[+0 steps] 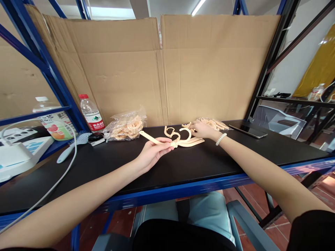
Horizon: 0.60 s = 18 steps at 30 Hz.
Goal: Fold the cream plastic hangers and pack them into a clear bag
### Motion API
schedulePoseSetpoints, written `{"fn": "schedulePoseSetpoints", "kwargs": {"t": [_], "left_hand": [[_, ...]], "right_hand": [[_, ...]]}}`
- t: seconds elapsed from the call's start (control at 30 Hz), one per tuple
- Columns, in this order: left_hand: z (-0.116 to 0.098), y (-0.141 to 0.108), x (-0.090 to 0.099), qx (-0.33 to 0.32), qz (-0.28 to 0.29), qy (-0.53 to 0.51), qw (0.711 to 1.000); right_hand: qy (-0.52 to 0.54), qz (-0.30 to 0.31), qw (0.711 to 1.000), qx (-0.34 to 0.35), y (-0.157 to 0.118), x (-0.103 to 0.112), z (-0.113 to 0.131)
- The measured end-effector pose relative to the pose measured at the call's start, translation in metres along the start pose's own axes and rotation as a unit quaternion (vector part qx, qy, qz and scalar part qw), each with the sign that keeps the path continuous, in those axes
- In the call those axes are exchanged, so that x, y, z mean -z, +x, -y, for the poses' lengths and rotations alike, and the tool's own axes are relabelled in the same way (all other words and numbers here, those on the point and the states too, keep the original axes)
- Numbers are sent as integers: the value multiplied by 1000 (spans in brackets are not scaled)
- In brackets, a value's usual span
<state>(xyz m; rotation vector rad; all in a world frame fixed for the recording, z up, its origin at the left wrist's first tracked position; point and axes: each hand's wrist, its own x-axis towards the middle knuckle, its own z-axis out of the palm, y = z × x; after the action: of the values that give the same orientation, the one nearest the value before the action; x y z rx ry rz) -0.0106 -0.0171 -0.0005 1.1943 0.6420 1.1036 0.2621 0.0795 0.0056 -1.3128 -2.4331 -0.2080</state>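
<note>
My left hand (154, 153) pinches a bundle of beige strips (192, 142) at its knotted middle, above the black tabletop (162, 170). One straight end sticks out up and to the left, several strands reach right, and some curl upward. My right hand (202, 129), with a white beaded bracelet on the wrist, reaches to a pile of similar beige strips (216, 123) at the back of the table. Its fingers are bent around something too small to make out. A loose curled strip (169, 132) shows behind the bundle.
A clear plastic bag of beige curls (128, 127) lies at the back left, beside a red-capped bottle (91, 113). A hairbrush (74, 143), a white cable (66, 167) and a white-capped bottle (56, 120) are further left. A phone (248, 130) lies right. Cardboard (214, 69) stands behind.
</note>
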Motion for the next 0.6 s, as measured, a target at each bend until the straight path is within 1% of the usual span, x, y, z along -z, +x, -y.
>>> {"fn": "schedulePoseSetpoints", "kwargs": {"t": [0.1, 0.2, 0.37, 0.6], "left_hand": [[0, 0, 0, 0, 7, -6, 1000], [0, -1, 0, 2, 11, -6, 1000], [0, 0, 1, 5, 5, -9, 1000], [-2, 0, -2, 8, -12, -14, 1000]], "right_hand": [[-10, 20, 1000, 18, 5, -9, 0], [-17, 27, 999, 21, 9, -14, -2], [-15, 20, 999, 20, 10, -17, -4], [-5, 3, 1000, 7, 11, -22, -7]]}}
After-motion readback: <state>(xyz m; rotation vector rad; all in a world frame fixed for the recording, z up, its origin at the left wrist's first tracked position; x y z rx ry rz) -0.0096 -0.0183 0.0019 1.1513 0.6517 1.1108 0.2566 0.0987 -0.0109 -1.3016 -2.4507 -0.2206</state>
